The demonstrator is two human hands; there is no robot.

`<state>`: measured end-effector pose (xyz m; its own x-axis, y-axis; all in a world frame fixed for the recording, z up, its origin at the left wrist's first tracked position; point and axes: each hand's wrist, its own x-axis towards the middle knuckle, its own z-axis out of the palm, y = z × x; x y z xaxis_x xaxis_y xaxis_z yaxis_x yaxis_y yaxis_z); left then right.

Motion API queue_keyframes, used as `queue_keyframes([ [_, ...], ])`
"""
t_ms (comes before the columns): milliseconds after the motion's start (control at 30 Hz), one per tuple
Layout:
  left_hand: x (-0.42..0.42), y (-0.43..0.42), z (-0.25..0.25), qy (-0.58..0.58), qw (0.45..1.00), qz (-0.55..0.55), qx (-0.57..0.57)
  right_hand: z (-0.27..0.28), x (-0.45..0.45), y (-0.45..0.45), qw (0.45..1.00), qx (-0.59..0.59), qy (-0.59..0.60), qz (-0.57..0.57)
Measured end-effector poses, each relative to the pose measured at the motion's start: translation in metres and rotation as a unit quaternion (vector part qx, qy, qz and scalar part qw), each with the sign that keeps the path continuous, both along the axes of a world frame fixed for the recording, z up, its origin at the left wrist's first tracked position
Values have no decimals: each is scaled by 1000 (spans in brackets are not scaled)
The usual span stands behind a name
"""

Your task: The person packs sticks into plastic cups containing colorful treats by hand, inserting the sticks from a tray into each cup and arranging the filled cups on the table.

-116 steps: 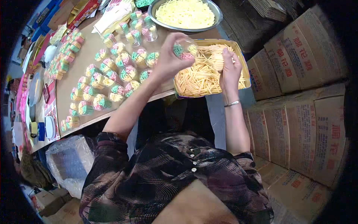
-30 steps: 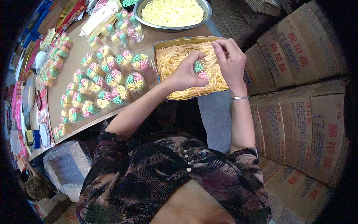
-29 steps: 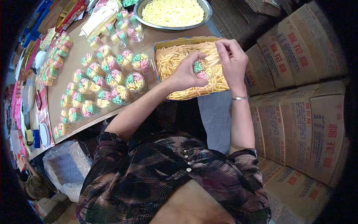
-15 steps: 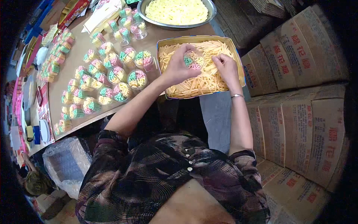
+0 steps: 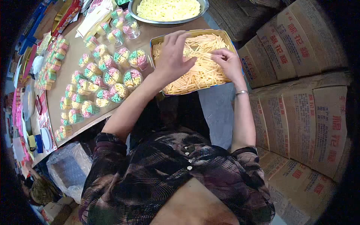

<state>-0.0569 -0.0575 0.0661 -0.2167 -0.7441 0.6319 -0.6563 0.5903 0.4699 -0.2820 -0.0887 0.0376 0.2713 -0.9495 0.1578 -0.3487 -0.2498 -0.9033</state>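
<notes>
My left hand [image 5: 173, 54] is over the left part of a shallow box [image 5: 233, 44] of thin pale-orange sticks [image 5: 206, 69]. Its fingers curve around a clear plastic cup [image 5: 186, 51], mostly hidden behind the hand; only a pale bit shows between fingers and thumb. My right hand [image 5: 228, 63], with a bracelet at the wrist, is at the right side of the box, low over the sticks. Its thumb and fingertips are pinched together on sticks, though how many is too small to tell. Left of the box stand clear cups [image 5: 132, 78] packed with pink, green and yellow sticks.
A metal basin [image 5: 204, 11] of pale yellow pieces sits behind the box. More bundled sticks [image 5: 56, 62] line the table's left side, near tape rolls [image 5: 39, 143]. Stacked cardboard cartons [image 5: 296, 116] rise on the right. A plastic-wrapped bundle [image 5: 71, 168] lies below the table edge.
My left hand has turned and tilted, so the cup's pink, green and yellow contents are now mostly out of sight. My right hand stays pinched over the sticks. The whole view has shifted slightly.
</notes>
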Motion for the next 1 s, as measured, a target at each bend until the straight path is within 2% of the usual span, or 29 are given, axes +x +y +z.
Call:
queue_keyframes([
  [33, -6, 2, 2, -8, 997, -9, -78, 0, 1, 1, 999, -19, -31, -1],
  [67, -13, 1, 1, -7, 997, -7, -79, 3, 4, 3, 999, -20, -30, 1],
  [200, -46, -9, -11, 101, 991, 26, 81, 22, 10, 17, 985, -9, -173, -17],
  [233, -50, -11, -9, 102, 991, 24, 78, 24, 9, 19, 985, -13, -172, -18],
  [300, -57, -14, -4, 240, 947, -45, 209, 24, 9, 24, 985, -46, -165, -16],
  [367, -61, -16, 1, 365, 863, -110, 331, 26, 12, 27, 984, -80, -160, -10],
  [567, -61, -7, -8, 390, 884, -90, 241, 44, 27, 46, 983, -164, -42, -68],
  [700, -42, 0, -1, 413, 861, -65, 290, 113, 31, 84, 974, -224, 39, 13],
  [733, -40, 2, -2, 407, 862, -64, 293, 143, 36, 105, 977, -149, -121, 91],
  [767, -39, 4, -2, 410, 863, -70, 285, 162, 41, 123, 944, -70, -277, 164],
  [833, -37, 3, -3, 413, 867, -85, 266, 171, 12, 133, 948, -59, -278, 141],
  [900, -33, 11, -9, 378, 887, -84, 251, 152, 22, 173, 958, -34, -263, 107],
  [933, -36, 5, -10, 356, 906, -72, 217, 156, 17, 139, 963, -41, -240, 111],
  [1000, -31, -2, 11, 341, 919, -89, 177, 165, 10, 134, 969, -55, -219, 98],
])
